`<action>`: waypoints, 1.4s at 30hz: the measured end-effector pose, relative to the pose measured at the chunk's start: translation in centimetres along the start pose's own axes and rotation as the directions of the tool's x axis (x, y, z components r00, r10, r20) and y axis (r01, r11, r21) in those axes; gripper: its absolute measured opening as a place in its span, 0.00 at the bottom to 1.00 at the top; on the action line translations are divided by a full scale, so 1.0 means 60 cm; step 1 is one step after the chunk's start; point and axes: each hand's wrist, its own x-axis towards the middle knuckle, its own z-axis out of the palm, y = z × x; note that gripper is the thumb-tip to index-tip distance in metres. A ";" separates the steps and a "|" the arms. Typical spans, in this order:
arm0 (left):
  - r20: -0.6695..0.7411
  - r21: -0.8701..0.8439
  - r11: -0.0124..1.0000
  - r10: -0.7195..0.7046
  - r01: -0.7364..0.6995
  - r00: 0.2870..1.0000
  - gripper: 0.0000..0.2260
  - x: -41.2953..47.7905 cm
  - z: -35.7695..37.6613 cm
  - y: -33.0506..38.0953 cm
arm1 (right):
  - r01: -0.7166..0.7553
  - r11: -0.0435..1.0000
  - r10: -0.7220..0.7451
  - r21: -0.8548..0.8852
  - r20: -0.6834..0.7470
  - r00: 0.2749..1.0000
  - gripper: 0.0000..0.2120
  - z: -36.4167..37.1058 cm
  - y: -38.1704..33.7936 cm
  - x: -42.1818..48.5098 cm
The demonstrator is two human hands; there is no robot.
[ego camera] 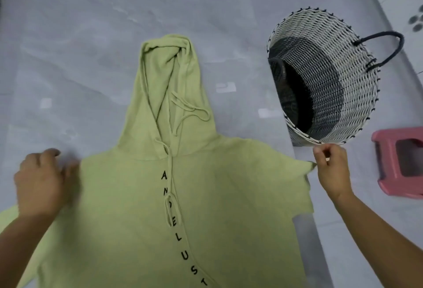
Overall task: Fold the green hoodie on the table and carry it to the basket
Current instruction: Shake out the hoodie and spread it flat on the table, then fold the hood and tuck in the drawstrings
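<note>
Woven basket [325, 77] stands off the table's right edge; nothing visible inside. Pink stool [399, 161] sits beside it. Green hoodie [183, 196] lies flat, front up, on the grey table [80, 35]. Right hand [332, 171] pinches the right shoulder corner. Left hand [40, 182], blurred, rests at the left shoulder; grip indeterminate.

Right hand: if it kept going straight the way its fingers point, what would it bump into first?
Probably the basket. The right hand pinches the green hoodie shoulder, fingers aimed toward the rim; depth is unclear.
</note>
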 end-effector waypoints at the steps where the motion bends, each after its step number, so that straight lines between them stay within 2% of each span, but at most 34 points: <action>1: -0.034 -0.004 0.993 0.117 -0.117 0.993 0.18 -0.015 -0.003 0.037 | -0.090 0.996 0.090 0.014 -0.012 0.996 0.16 -0.003 0.012 -0.009; 2: -0.042 -0.038 0.966 0.254 -0.256 0.966 0.20 -0.039 -0.009 0.083 | -0.228 0.974 0.228 -0.019 0.014 0.974 0.20 -0.004 0.032 -0.024; 3: -0.032 -0.108 0.905 0.411 -0.412 0.911 0.21 -0.069 -0.005 0.131 | -0.390 0.918 0.395 -0.072 0.075 0.916 0.24 -0.005 0.048 -0.047; 4: -0.010 -0.177 0.809 0.568 -0.560 0.823 0.20 -0.100 0.008 0.175 | -0.563 0.820 0.572 -0.103 0.162 0.804 0.27 -0.006 0.060 -0.074; 5: 0.011 -0.234 0.685 0.712 -0.690 0.702 0.19 -0.133 0.022 0.227 | -0.702 0.706 0.696 -0.092 0.271 0.665 0.28 -0.004 0.069 -0.102; 6: 0.024 -0.263 0.565 0.814 -0.782 0.580 0.18 -0.168 0.031 0.283 | -0.794 0.607 0.751 -0.046 0.359 0.553 0.28 0.000 0.073 -0.122; 7: 0.037 -0.262 0.459 0.884 -0.849 0.467 0.16 -0.199 0.053 0.328 | -0.835 0.549 0.761 0.017 0.402 0.509 0.28 0.003 0.076 -0.135; 8: 0.071 -0.247 0.402 0.915 -0.882 0.397 0.16 -0.229 0.065 0.375 | -0.851 0.514 0.757 0.106 0.410 0.508 0.27 0.008 0.078 -0.138; 9: 0.125 -0.230 0.393 0.919 -0.890 0.373 0.18 -0.251 0.078 0.415 | -0.854 0.483 0.752 0.192 0.409 0.517 0.25 0.012 0.075 -0.136; 13: 0.333 -0.117 0.482 0.843 -0.868 0.424 0.24 -0.267 0.112 0.508 | -0.767 0.419 0.756 0.486 0.281 0.591 0.10 -0.004 0.085 -0.142; 16: 0.400 -0.042 0.474 0.815 -0.879 0.420 0.27 -0.255 0.127 0.516 | -0.731 0.537 0.745 0.422 0.171 0.645 0.11 -0.021 0.113 -0.183; 18: 0.332 -0.053 0.480 0.836 -0.876 0.438 0.27 -0.257 0.128 0.508 | -0.688 0.640 0.692 0.342 0.134 0.710 0.17 -0.022 0.114 -0.194; 19: 0.267 -0.078 0.497 0.846 -0.864 0.462 0.26 -0.257 0.124 0.501 | -0.630 0.711 0.635 0.312 0.100 0.766 0.19 -0.024 0.103 -0.192; 21: 0.162 -0.130 0.556 0.829 -0.821 0.536 0.24 -0.255 0.110 0.474 | -0.432 0.859 0.451 0.277 -0.006 0.893 0.14 -0.024 0.068 -0.177; 22: 0.137 -0.153 0.595 0.803 -0.789 0.580 0.23 -0.253 0.103 0.453 | -0.305 0.926 0.322 0.221 -0.047 0.946 0.14 -0.020 0.051 -0.168; 24: 0.144 -0.131 0.693 0.721 -0.709 0.678 0.23 -0.236 0.092 0.390 | 0.010 0.999 -0.008 0.039 -0.035 0.999 0.22 0.005 0.014 -0.149; 25: 0.165 -0.094 0.746 0.664 -0.659 0.729 0.24 -0.224 0.092 0.352 | 0.176 0.982 -0.174 -0.068 0.028 0.984 0.25 0.021 -0.001 -0.144; 26: 0.187 -0.045 0.800 0.595 -0.598 0.782 0.26 -0.204 0.091 0.306 | 0.342 0.926 -0.327 -0.160 0.112 0.938 0.26 0.047 -0.016 -0.140; 28: 0.210 0.043 0.857 0.495 -0.513 0.843 0.27 -0.165 0.087 0.220 | 0.519 0.805 -0.448 -0.290 0.277 0.850 0.27 0.092 -0.026 -0.141; 31: 0.262 0.034 0.859 0.486 -0.511 0.834 0.28 -0.129 0.070 0.157 | 0.480 0.792 -0.373 -0.376 0.325 0.869 0.29 0.119 -0.012 -0.146; 33: 0.220 -0.047 0.837 0.541 -0.545 0.812 0.28 -0.114 0.059 0.159 | 0.484 0.787 -0.377 -0.383 0.323 0.868 0.29 0.121 -0.018 -0.143; 35: 0.117 -0.146 0.799 0.600 -0.583 0.792 0.26 -0.097 0.052 0.175 | 0.521 0.764 -0.428 -0.381 0.305 0.851 0.29 0.127 -0.042 -0.129; 37: -0.022 -0.253 0.814 0.536 -0.524 0.844 0.23 -0.068 0.044 0.199 | 0.578 0.749 -0.500 -0.326 0.294 0.814 0.26 0.138 -0.097 -0.097; 39: -0.099 -0.353 0.851 0.380 -0.389 0.920 0.24 -0.028 0.036 0.229 | 0.618 0.744 -0.564 -0.253 0.257 0.785 0.20 0.159 -0.175 -0.056; 41: -0.046 -0.385 0.881 0.278 -0.274 0.960 0.29 0.014 0.030 0.253 | 0.664 0.726 -0.623 -0.177 0.238 0.745 0.17 0.186 -0.262 -0.016; 42: 0.003 -0.363 0.896 0.276 -0.256 0.961 0.32 0.030 0.031 0.259 | 0.682 0.715 -0.642 -0.153 0.244 0.727 0.15 0.201 -0.300 0.001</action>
